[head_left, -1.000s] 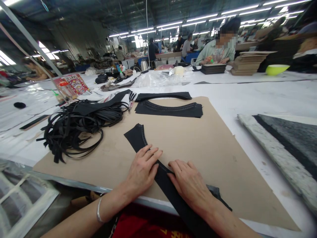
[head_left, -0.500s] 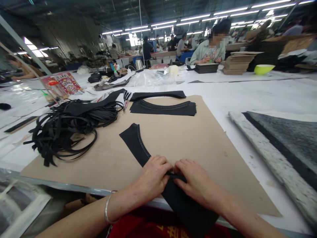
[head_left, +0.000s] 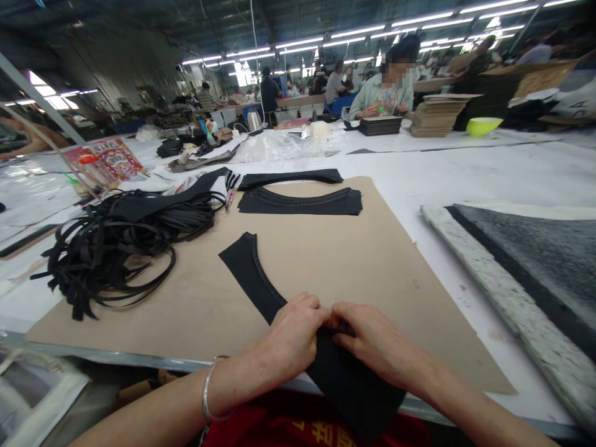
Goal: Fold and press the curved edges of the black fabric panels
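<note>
A curved black fabric piece with a stitched edge lies on a brown cardboard sheet and hangs over the table's near edge. My left hand and my right hand meet over its middle, fingers curled and pinching the fabric's edge between them. A silver bangle sits on my left wrist. Two more curved black pieces lie stacked at the cardboard's far side.
A tangle of black straps is heaped on the left. A grey felt pad lies on the right. Further back are a plastic bag, a red printed pack, cardboard stacks, a green bowl and a seated person at work.
My hands went from lying flat and apart on the fabric to closed together, pinching its edge. The near end of the piece has bunched up toward me.
</note>
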The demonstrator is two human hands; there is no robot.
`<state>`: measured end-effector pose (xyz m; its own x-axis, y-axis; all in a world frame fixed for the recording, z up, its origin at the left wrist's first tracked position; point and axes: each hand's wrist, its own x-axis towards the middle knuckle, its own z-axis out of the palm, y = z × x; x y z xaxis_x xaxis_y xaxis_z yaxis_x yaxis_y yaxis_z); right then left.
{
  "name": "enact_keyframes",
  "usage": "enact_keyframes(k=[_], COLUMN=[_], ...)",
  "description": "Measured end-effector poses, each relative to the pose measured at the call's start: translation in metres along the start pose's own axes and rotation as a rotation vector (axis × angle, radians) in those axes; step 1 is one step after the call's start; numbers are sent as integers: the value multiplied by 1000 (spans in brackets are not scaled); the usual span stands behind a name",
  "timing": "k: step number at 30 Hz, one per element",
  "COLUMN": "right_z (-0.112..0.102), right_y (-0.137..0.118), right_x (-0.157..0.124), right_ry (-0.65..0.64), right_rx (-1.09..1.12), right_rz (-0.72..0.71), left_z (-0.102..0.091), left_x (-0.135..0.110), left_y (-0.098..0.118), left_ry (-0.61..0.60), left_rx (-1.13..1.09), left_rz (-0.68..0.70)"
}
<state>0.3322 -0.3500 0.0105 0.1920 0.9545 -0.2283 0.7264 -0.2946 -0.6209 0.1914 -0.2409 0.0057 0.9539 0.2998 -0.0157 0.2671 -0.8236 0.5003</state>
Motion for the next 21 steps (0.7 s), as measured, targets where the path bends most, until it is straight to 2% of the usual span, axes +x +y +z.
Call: enact_keyframes(k=[7,16,21], right_z=[12,11,11], right_y=[13,30,43], right_x=[-12,-25,-31], right_ry=[120,132,135], right_rx=[31,97,66], right_rz=[-109,-233,-311], left_z=[10,23,24], left_x=[-5,-15,-17], left_y=[2,0,0], left_ry=[62,133,127], left_rx=[-25,-74,-70], left_rz=[-5,72,82])
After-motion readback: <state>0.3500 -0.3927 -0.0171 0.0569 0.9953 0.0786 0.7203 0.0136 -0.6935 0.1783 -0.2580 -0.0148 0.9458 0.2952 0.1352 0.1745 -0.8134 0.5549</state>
